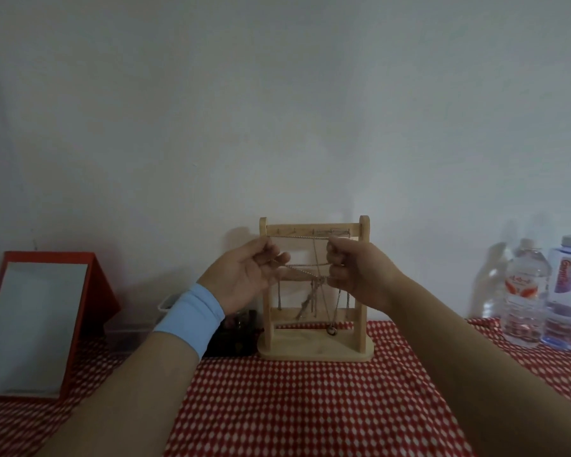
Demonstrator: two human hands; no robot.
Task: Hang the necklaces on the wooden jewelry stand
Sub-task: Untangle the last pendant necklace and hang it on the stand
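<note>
Necklaces are partly up already: in the head view several thin chains (279,296) dangle from the middle rail of the wooden stand (315,350), one with a small ring pendant (331,330) low near the base, and they look tangled where they cross. The stand sits at the far edge of a red checked tablecloth (294,407), close to the pale wall. One more necklace (297,238) is held in front of the stand, stretched into a flat loop between both hands, its upper strand level with the small hooks (294,231) under the top rail. The left hand (244,278), above a blue wristband (192,315), pinches the left end of the loop between thumb and fingertips. The right hand (356,272) has its fingers curled tight round the right end. The step in hand seems to be setting this chain on a hook. To do it well, keep the loop taut, lift the upper strand just above a free hook, then lower it so the hook catches; the free hooks appear to be towards the left. Keep the lower strand off the hanging chains, since it lies right in front of them and could snag. Let go one hand at a time. A red box (37,324) stands far left and water bottles (524,291) far right, both well apart from the stand.
</note>
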